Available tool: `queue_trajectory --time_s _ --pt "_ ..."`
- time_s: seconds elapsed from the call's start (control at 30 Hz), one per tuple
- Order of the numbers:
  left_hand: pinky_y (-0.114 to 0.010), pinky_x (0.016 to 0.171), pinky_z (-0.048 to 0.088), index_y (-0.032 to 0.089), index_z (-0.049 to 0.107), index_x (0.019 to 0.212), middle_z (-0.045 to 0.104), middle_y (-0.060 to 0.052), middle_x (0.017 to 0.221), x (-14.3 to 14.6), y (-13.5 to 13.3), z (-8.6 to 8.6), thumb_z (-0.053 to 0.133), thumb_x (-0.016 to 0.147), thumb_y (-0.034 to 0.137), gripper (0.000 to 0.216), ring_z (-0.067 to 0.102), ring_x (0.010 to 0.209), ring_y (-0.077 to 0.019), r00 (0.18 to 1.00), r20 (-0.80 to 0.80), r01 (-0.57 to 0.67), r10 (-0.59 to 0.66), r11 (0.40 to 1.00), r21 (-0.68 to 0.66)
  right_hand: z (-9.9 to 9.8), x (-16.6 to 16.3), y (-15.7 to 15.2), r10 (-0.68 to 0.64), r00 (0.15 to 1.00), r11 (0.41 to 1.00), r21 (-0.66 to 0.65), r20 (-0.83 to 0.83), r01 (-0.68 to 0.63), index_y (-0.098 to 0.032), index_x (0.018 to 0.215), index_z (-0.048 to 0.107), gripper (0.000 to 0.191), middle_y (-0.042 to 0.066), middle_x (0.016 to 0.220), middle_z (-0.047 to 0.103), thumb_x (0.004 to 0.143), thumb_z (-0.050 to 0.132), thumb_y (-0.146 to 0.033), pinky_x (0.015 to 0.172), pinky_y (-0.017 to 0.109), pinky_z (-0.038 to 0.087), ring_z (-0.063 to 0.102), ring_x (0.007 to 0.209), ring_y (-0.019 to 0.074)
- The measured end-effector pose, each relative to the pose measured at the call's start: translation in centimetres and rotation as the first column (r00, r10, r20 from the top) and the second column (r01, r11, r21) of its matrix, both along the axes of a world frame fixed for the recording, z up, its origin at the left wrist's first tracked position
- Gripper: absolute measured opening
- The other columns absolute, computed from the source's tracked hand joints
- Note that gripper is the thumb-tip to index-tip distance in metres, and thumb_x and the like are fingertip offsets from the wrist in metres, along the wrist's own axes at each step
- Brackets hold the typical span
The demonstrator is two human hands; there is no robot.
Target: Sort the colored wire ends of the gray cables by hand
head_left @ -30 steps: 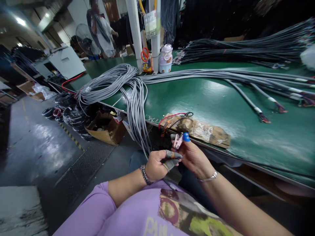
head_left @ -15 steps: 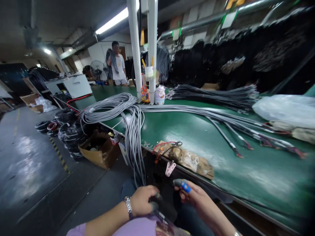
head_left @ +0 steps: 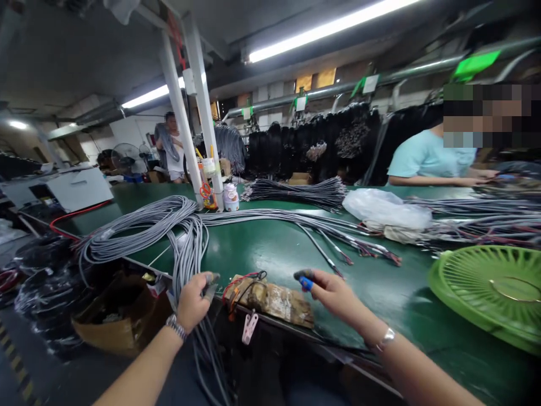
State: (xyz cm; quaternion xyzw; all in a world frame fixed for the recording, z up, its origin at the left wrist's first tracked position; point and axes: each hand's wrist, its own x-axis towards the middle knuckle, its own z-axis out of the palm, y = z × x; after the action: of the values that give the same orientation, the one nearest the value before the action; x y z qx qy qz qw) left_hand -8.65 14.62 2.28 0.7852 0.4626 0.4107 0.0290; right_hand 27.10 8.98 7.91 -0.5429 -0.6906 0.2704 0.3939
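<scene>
My left hand [head_left: 195, 301], with dark coverings on its fingertips, is in front of the hanging grey cables [head_left: 189, 254] at the table's near edge. Its thumb and forefinger are a little apart, with nothing visible between them. My right hand [head_left: 327, 290] hovers past the right end of a worn wooden board [head_left: 281, 304]. A blue band and a dark fingertip cover show on it; thumb and forefinger are together, and I see nothing in them. Red and black leads [head_left: 243, 282] lie on the board's left end. A pink clothes peg [head_left: 249, 327] hangs at the edge below.
Grey cables with stripped ends [head_left: 338, 231] stretch across the green table [head_left: 262, 248]. A green basket [head_left: 486, 293] and a plastic bag [head_left: 384, 208] are on the right. Posts [head_left: 205, 113] rise behind. A co-worker in light blue [head_left: 422, 155] sits opposite; a cardboard box [head_left: 118, 321] stands below left.
My view has turned right, bringing the green basket and the seated co-worker into sight. Both hands have come up from my lap toward the table's edge and are farther apart.
</scene>
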Motion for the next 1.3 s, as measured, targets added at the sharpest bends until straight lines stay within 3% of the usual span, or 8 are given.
queue_trajectory --time_s 0.17,0.33,0.43,0.57,0.73,0.87,1.03,1.3 --pt "-0.039 0.104 0.041 0.018 0.062 0.112 0.061 -0.011 0.125 2.8 6.4 1.9 0.057 0.082 0.024 0.031 0.055 0.119 -0.0255 0.934 -0.354 -0.099 0.053 0.988 -0.116 0.5 2.9 5.7 -0.151 0.87 0.986 0.137 0.469 0.097 -0.02 0.103 0.068 0.03 0.009 0.101 0.071 0.087 0.047 -0.034 0.076 0.032 0.048 0.064 0.088 0.0233" --pt "-0.042 0.1 0.042 0.017 0.058 0.12 0.059 -0.011 0.129 4.1 7.2 1.2 0.047 0.088 0.027 0.035 0.054 0.119 -0.0273 0.866 -0.497 -0.149 0.049 0.975 -0.163 -0.1 6.3 12.5 -0.322 0.559 0.946 0.234 0.765 0.224 -0.017 0.122 0.06 0.04 0.013 0.124 0.062 0.087 0.049 -0.032 0.09 0.037 0.045 0.059 0.106 0.0283" --pt "-0.043 0.101 0.04 0.018 0.058 0.121 0.059 -0.011 0.13 3.8 7.1 1.0 0.049 0.088 0.03 0.037 0.053 0.121 -0.0269 0.887 -0.463 -0.098 -0.004 0.976 -0.197 -0.4 7.6 16.2 -0.344 0.495 0.934 0.239 0.798 0.264 -0.014 0.125 0.058 0.045 0.016 0.128 0.059 0.085 0.051 -0.031 0.09 0.042 0.044 0.057 0.109 0.0327" --pt "-0.036 0.102 0.041 0.021 0.062 0.114 0.064 -0.006 0.123 3.0 7.7 1.1 0.055 0.084 0.029 0.032 0.057 0.116 -0.0216 0.932 -0.324 0.068 -0.159 0.959 -0.275 -1.2 8.1 20.5 -0.338 0.455 0.936 0.24 0.824 0.259 -0.018 0.13 0.054 0.047 0.013 0.136 0.055 0.085 0.051 -0.03 0.096 0.043 0.04 0.05 0.12 0.0325" --pt "-0.033 0.1 0.043 0.021 0.065 0.107 0.068 -0.005 0.115 2.7 7.9 1.1 0.053 0.086 0.028 0.026 0.06 0.11 -0.0193 0.956 -0.21 0.133 -0.203 0.943 -0.305 -2.3 8.7 25.1 -0.352 0.443 0.921 0.219 0.825 0.323 -0.017 0.139 0.043 0.055 0.015 0.146 0.044 0.086 0.049 -0.034 0.102 0.046 0.035 0.035 0.135 0.0322" --pt "-0.033 0.099 0.043 0.021 0.066 0.106 0.068 -0.005 0.114 2.8 7.7 1.2 0.054 0.085 0.027 0.025 0.061 0.108 -0.0191 0.959 -0.189 0.15 -0.214 0.941 -0.305 -3.0 10.0 27.6 -0.365 0.45 0.889 0.162 0.815 0.428 -0.014 0.137 0.045 0.054 0.02 0.14 0.049 0.088 0.046 -0.037 0.094 0.047 0.042 0.046 0.126 0.033" --pt "-0.031 0.097 0.044 0.02 0.066 0.105 0.069 -0.004 0.112 2.9 7.5 1.5 0.055 0.085 0.028 0.024 0.061 0.106 -0.0184 0.964 -0.16 0.154 -0.211 0.939 -0.306 -3.8 10.7 28.5 -0.376 0.444 0.874 0.152 0.813 0.461 -0.012 0.125 0.055 0.049 0.023 0.128 0.056 0.089 0.043 -0.043 0.088 0.05 0.043 0.053 0.115 0.0373" --pt "-0.032 0.098 0.044 0.022 0.067 0.102 0.069 -0.004 0.112 2.9 7.6 1.4 0.054 0.085 0.03 0.022 0.06 0.107 -0.0183 0.963 -0.18 0.132 -0.198 0.936 -0.326 -4.3 10.6 27.2 -0.32 0.428 0.922 0.175 0.845 0.345 -0.01 0.11 0.064 0.036 0.021 0.112 0.064 0.09 0.043 -0.031 0.083 0.042 0.042 0.055 0.107 0.0345"
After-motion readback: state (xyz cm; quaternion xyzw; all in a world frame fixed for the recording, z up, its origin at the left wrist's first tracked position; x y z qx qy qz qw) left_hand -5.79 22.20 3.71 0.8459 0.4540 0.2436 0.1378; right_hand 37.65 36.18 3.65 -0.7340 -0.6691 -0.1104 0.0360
